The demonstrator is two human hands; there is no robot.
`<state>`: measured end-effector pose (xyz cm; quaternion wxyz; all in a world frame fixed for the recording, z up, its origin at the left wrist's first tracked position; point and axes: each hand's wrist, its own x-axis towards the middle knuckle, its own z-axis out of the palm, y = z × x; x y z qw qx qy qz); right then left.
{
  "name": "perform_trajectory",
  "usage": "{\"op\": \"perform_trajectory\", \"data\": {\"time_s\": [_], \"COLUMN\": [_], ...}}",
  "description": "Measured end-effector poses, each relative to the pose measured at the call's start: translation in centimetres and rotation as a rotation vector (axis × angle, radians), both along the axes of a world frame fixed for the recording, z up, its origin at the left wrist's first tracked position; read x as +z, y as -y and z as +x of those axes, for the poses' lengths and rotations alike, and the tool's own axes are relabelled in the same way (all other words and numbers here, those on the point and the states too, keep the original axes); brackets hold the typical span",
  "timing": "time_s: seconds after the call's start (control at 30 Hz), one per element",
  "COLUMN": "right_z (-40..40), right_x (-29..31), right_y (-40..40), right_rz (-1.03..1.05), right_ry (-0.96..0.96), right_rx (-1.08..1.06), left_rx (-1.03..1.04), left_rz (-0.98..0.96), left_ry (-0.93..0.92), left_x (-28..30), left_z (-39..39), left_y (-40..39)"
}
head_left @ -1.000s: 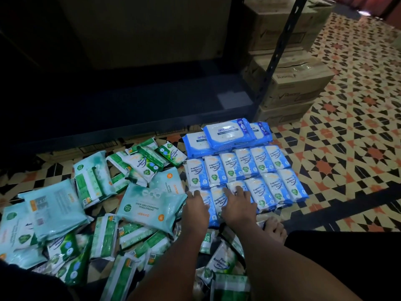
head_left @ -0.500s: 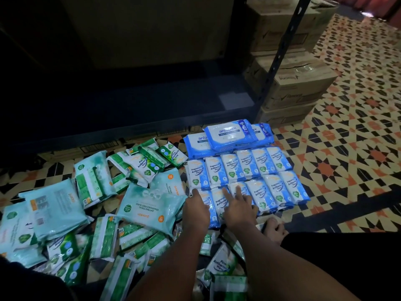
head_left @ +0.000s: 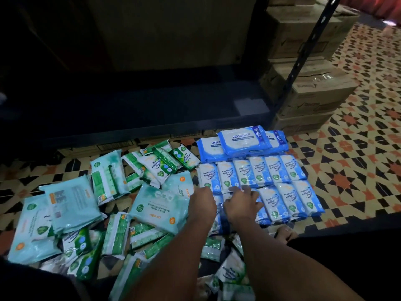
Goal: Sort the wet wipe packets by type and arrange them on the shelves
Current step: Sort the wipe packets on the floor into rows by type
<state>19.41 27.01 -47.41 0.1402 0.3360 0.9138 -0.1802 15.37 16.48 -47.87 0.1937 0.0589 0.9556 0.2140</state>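
Three large blue packets (head_left: 242,139), two hands (head_left: 243,203), four boxes (head_left: 312,103).

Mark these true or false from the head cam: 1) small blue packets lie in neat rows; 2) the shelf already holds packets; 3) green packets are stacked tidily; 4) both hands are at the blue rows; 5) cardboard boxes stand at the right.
1. True. The small blue packets lie side by side in two rows on the floor.
2. False. No packets show on the dark shelf; all lie on the floor.
3. False. The green packets lie in a loose jumble.
4. True. The left hand and right hand rest on the near row's left end.
5. True. Cardboard boxes stand stacked beside the shelf post.
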Motion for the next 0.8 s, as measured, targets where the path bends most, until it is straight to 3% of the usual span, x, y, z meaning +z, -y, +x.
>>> {"op": "perform_trajectory", "data": {"time_s": [0.2, 0.4, 0.57, 0.8], "right_z": [-4.1, -8.8, -12.6, -16.5], "right_x": [1.0, 0.5, 0.1, -1.0], "right_y": [4.0, 9.3, 11.6, 12.7], "right_rz": [-0.017, -0.077, -0.036, -0.162], "right_ry": [-0.080, -0.214, -0.156, 0.052], "right_rx": [0.209, 0.383, 0.496, 0.539], "left_rx": [0.349, 0.488, 0.474, 0.530], "left_rz": [0.211, 0.118, 0.227, 0.394], "left_ry": [-0.028, -0.167, -0.202, 0.016], "left_x": [2.0, 2.6, 0.5, -1.4], "left_z": [-5.9, -9.5, -13.0, -14.8], "left_y": [6.5, 15.8, 20.3, 17.9]}}
